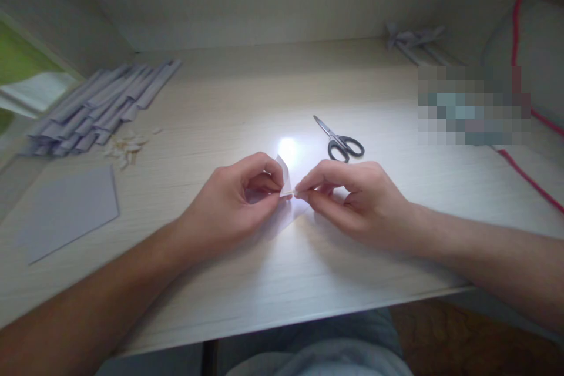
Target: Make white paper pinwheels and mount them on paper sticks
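Note:
My left hand (247, 191) is closed, pinching a small white sheet of paper (284, 171) whose top edge curls upward. A thin pale stick (288, 192) lies across the paper's lower edge. Thumb and fingers of my right hand (359, 197) are pressed together around the stick's right end. Both hands are close together above the front middle of the table, and part of the paper is hidden behind my left fingers. Just beyond my right hand lie scissors (337, 142) with black handles, blades pointing to the back left.
Rolled paper tubes (106, 100) are piled at the back left, with small pale bits (127, 145) beside them. Flat paper sheets (74, 211) lie at the left. Folded paper pieces (412, 38) sit back right, near a pixelated patch and a red cord (515, 29).

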Demonstrator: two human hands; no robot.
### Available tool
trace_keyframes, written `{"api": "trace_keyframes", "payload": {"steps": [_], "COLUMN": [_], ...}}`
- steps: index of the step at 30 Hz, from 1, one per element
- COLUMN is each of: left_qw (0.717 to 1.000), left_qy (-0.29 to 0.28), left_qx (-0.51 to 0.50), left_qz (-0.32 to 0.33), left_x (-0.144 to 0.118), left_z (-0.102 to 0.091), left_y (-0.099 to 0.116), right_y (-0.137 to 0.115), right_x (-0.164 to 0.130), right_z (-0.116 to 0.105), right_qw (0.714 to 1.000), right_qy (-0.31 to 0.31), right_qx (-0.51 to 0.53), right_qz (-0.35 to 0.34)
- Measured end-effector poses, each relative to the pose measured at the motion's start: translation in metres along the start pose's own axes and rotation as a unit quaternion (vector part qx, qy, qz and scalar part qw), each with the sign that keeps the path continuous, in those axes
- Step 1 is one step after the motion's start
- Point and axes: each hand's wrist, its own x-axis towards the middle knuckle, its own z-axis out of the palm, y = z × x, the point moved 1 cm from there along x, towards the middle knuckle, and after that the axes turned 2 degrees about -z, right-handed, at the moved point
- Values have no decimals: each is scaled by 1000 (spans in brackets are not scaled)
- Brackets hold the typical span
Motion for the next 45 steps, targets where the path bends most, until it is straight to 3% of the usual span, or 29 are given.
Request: {"api": "trace_keyframes", "payload": {"steps": [9,20,45], "left_qw": [996,996,987], "left_qy": [-1,-25,-26], "left_qx": [88,80,149], "left_qz": [-15,-20,49], "left_x": [-1,0,-2], "left_z": [-5,-7,-2], "left_y": [3,6,8], "right_y": [-1,-2,-4], "right_x": [0,-1,1], "right_z": [-2,0,2], "right_qw": [1000,1000,997], "right_qy": [0,11,-37], "right_qx": [13,10,49], "right_qz": [-3,8,44]}}
